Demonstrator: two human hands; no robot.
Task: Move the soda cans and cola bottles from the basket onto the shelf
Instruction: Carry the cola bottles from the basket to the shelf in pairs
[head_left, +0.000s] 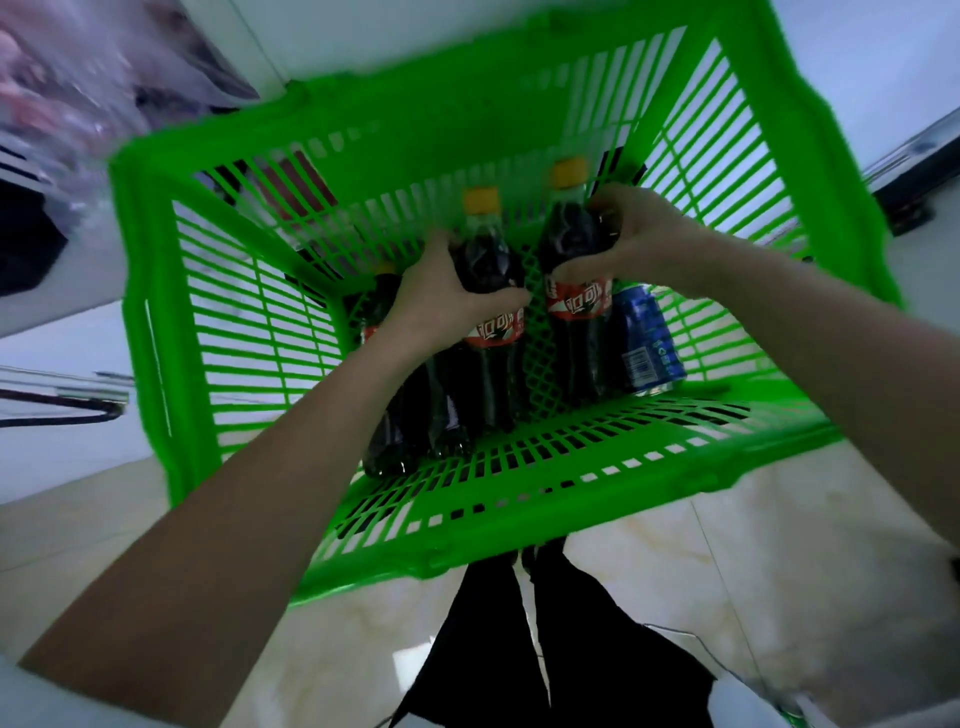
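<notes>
Green slatted plastic filled most of my view: the basket (395, 150) sat on a pale tiled floor (675, 582), and I was looking straight down into it. My left hand (441, 301) was wrapped around the upper body of a cola bottle (488, 291) with a yellow cap and red label, thumb across its front. My right hand (639, 239) gripped the shoulder of a second cola bottle (571, 312), also yellow-capped, just beside the first. Both bottles were inside the basket; I could not tell whether their bases touched the floor of it. A third bottle (384, 306) lay half hidden behind my left wrist. A blue soda can (647, 338) rested against the right-hand bottle, near the front wall. Everything was smeared by motion blur, so the label print was unreadable.
</notes>
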